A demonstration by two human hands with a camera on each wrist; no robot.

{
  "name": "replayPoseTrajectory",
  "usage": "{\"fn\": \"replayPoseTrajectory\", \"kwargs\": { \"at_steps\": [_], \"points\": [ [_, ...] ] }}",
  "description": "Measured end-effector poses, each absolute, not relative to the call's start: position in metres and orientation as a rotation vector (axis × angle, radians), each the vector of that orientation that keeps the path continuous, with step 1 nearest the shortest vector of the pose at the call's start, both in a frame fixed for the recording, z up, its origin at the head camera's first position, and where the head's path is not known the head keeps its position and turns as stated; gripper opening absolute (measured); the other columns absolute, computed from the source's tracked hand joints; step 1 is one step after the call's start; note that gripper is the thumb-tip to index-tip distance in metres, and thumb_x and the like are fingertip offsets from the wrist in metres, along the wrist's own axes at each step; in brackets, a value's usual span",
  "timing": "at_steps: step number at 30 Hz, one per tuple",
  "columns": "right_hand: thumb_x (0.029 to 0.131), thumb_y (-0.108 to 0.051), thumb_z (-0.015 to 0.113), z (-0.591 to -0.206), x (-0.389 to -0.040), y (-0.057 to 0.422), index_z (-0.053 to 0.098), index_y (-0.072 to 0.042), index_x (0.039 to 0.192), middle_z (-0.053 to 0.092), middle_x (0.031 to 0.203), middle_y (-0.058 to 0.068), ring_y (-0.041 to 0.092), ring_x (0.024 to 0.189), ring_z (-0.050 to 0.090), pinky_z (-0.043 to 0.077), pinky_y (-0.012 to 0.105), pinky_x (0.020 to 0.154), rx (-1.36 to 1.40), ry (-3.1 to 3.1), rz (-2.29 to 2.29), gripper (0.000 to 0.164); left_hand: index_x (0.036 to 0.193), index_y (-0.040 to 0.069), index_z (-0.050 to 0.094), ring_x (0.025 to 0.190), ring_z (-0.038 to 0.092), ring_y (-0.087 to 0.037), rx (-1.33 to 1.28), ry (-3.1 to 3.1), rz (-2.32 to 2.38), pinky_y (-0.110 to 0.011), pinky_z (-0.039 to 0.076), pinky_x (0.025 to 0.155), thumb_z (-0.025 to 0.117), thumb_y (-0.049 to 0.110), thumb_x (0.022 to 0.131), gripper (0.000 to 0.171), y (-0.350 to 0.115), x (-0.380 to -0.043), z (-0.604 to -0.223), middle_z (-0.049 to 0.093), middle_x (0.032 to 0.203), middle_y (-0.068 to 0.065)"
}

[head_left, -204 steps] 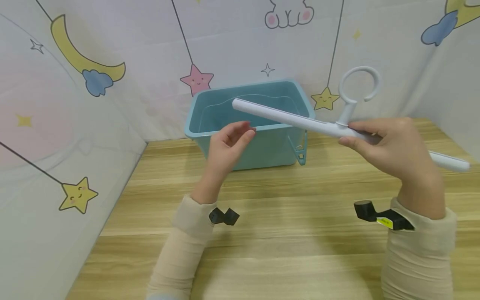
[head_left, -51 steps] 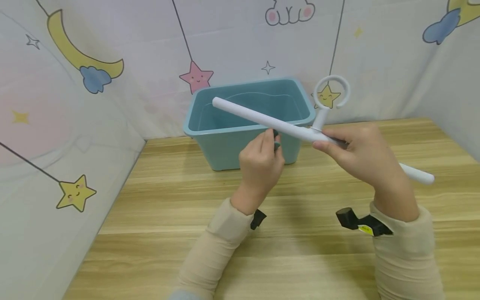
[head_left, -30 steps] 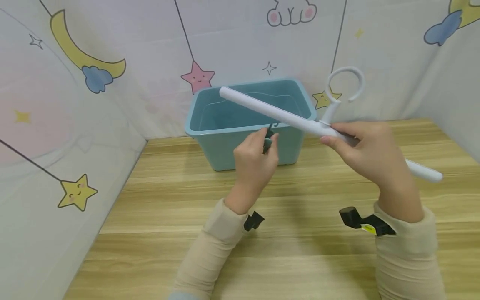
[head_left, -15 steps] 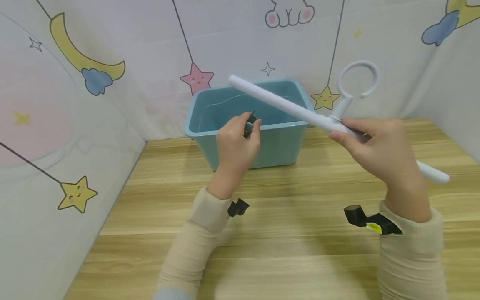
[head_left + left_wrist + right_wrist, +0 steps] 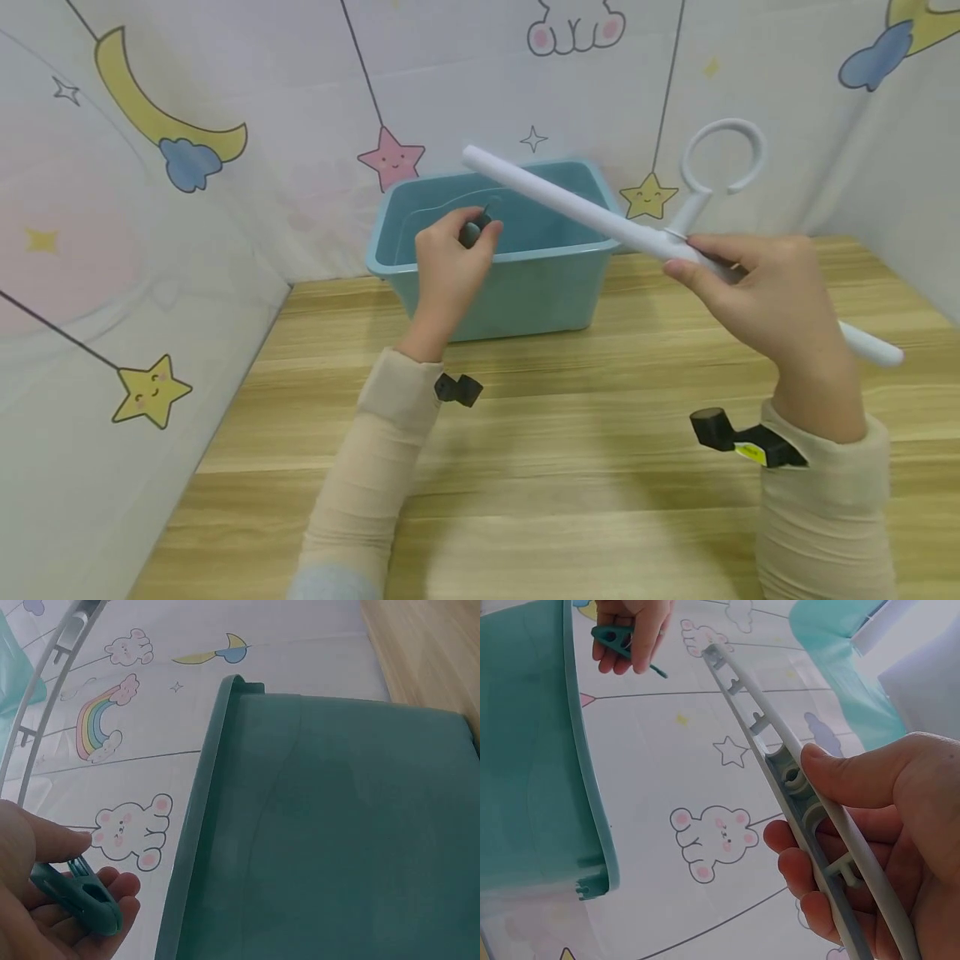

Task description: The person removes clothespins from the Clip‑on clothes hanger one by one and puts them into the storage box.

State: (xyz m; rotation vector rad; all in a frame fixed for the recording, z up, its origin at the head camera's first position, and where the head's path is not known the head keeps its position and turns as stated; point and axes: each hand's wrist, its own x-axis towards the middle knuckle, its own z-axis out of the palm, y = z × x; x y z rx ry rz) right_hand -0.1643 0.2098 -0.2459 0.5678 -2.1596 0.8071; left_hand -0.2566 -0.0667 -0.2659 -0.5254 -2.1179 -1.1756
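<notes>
In the head view my left hand (image 5: 450, 267) is over the near rim of the teal bin (image 5: 525, 296), pinching a small dark-teal clothespin (image 5: 474, 229). The left wrist view shows the clothespin (image 5: 90, 906) between thumb and fingers. A thin hook end (image 5: 658, 671) juts from it in the right wrist view. My right hand (image 5: 780, 300) grips a white clothes hanger (image 5: 577, 208) near its middle, thumb below and fingers above in the head view. The bar slants, left end raised, and its round open hook (image 5: 686, 158) points up. Underneath, the bar is hollow with small pegs (image 5: 759, 722).
The bin stands on a wood-grain table (image 5: 540, 450), close to the back fabric wall (image 5: 465, 75) printed with stars and moons. Another fabric wall (image 5: 67, 450) runs along the left. Black wrist cameras (image 5: 712, 429) sit on both sleeves.
The clothespin first hung from the hanger bar. My left hand took hold of it, and it has come away leftward to above the bin's rim. The hanger has shifted slightly up and right lately.
</notes>
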Motion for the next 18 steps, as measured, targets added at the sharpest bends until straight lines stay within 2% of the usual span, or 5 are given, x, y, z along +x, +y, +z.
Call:
{"fn": "replayPoseTrajectory", "kwargs": {
  "at_steps": [4, 9, 18],
  "points": [
    [0.074, 0.0, 0.078, -0.245, -0.164, 0.211, 0.076, 0.002, 0.09, 0.05, 0.058, -0.014, -0.003, 0.047, 0.033, 0.023, 0.015, 0.044, 0.569, -2.161, 0.796, 0.016, 0.106, -0.003, 0.071, 0.055, 0.045, -0.014, -0.435, -2.192, -1.239, -0.023, 0.034, 0.052, 0.069, 0.016, 0.091, 0.025, -0.069, -0.263, -0.263, 0.065, 0.072, -0.014],
    [0.074, 0.0, 0.079, -0.246, -0.165, 0.211, 0.076, 0.002, 0.09, 0.05, 0.058, -0.015, -0.003, 0.047, 0.033, 0.023, 0.015, 0.044, 0.562, -2.17, 0.787, 0.016, 0.111, 0.0, 0.07, 0.061, 0.048, -0.015, -0.362, -2.267, -1.275, -0.024, 0.036, 0.056, 0.068, 0.019, 0.091, 0.029, -0.071, -0.267, -0.262, 0.067, 0.079, -0.014],
    [0.074, -0.001, 0.08, -0.246, -0.165, 0.212, 0.076, 0.001, 0.09, 0.053, 0.058, -0.013, -0.002, 0.048, 0.033, 0.024, 0.016, 0.044, 0.555, -2.186, 0.764, 0.017, 0.114, 0.002, 0.069, 0.062, 0.046, -0.015, -0.32, -2.304, -1.27, -0.025, 0.035, 0.055, 0.065, 0.022, 0.093, 0.03, -0.074, -0.272, -0.264, 0.066, 0.081, -0.013]
  ]
}}
